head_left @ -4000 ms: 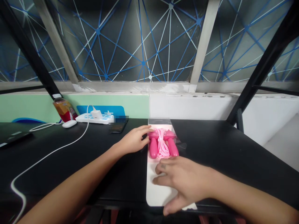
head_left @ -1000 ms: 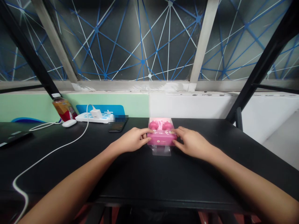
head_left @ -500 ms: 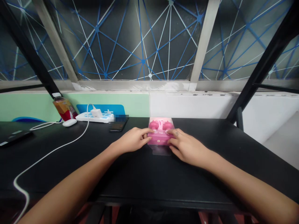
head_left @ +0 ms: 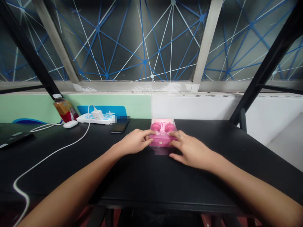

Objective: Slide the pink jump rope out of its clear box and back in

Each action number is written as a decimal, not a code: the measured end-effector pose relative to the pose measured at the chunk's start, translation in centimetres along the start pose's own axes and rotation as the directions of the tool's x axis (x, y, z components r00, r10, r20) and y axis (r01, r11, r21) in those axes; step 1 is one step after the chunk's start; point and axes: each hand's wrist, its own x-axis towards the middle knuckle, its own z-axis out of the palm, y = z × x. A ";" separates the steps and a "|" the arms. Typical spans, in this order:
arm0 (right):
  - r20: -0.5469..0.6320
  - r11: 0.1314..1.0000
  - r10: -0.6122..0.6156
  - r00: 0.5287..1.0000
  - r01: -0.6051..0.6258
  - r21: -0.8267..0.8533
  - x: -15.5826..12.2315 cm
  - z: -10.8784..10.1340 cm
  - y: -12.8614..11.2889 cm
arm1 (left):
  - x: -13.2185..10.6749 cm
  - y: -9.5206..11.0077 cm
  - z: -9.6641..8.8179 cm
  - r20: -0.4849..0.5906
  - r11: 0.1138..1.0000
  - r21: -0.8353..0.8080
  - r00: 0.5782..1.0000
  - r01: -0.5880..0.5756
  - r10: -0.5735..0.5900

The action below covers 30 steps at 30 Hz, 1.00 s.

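A small pink box (head_left: 162, 139) with a clear top stands on the black table (head_left: 132, 176), and pink skipping-rope handles (head_left: 163, 126) show inside it. My left hand (head_left: 135, 142) grips the box's left end, thumb on top and fingers curled at its side. My right hand (head_left: 190, 149) presses on the box's front right, fingers bent over its lower edge and a clear plastic flap (head_left: 163, 152) that lies flat before the box.
At the back left are a drink bottle (head_left: 63, 109), a white mouse (head_left: 70, 124), a white power strip (head_left: 96, 119) with a charger and a long white cable (head_left: 47, 157), and a dark phone (head_left: 119, 127). A black post (head_left: 265, 66) slants at the right.
Four seconds ago the rope lay on a white tray pulled out of the box; now it sits inside. In the last second my right hand slid from the box's right end to its front.
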 end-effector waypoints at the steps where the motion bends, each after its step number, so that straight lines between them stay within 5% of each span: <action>1: -0.004 1.000 0.003 1.000 -0.003 0.008 0.0 -0.1 0.1 | 0.0 0.0 0.0 0.000 1.000 -0.002 1.000 0.001 -0.001; 30: -0.103 0.995 0.045 0.994 -0.035 0.097 0.7 -0.2 0.7 | -0.3 1.2 -0.7 0.040 0.999 0.031 0.998 -0.041 0.040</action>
